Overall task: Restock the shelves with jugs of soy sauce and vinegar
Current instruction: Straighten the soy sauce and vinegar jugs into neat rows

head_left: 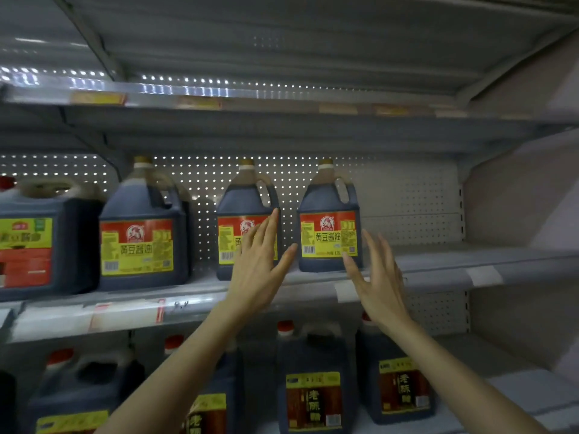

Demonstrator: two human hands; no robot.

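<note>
Dark-brown, near-black liquid is showing through every jug standing on the middle shelf (125, 311), all upright against the perforated back panel (407, 198). Far left: big red-capped jug (28, 245) is wearing a yellow-over-red label, blurred. Next: second jug (141, 236), gold cap, moulded handle at the shoulder, red-and-yellow label with barcode; another jug is sitting right behind it. Third jug (241, 208), same type, is standing apart from the second. Left hand (260, 267) is reaching up in front of its label, fingers straight and spread, holding nothing; cannot tell if it is touching. Fourth jug (329, 227), same type, is sitting just right of that hand, label facing out, sharp. Right hand (379, 277) is hovering by its lower right corner, fingers wide, empty; thumb is overlapping the jug's edge, contact unclear. Below, vinegar jugs (313, 389) with red caps and dark red labels are standing on the lower shelf (517, 399) under both forearms.
</note>
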